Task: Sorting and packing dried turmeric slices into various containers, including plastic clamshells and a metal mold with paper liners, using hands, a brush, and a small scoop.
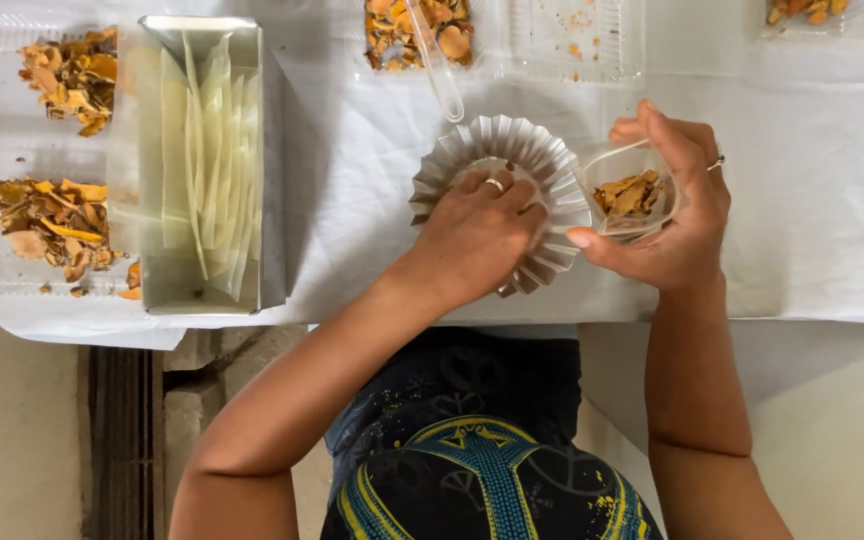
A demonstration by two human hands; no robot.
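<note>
**One pouch partly filled, plenty of chips left**

A small clear pouch (632,195) with some orange chips is pinched open by the right hand (677,215). The left hand (477,235) is pressed flat, fingers together, on the pleated paper funnel (542,160) just beside it. Heaped trays (62,150) lie well left, untouched.

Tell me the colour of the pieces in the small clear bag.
Orange-brown; the pieces show through the clear bag in the right hand, head view.

Colours: upper half of the frame

White pleated paper cup (522,160); orange-brown dried pieces (630,195) inside clear bag (642,225); white tablecloth (812,200); grey box (202,165).
</note>
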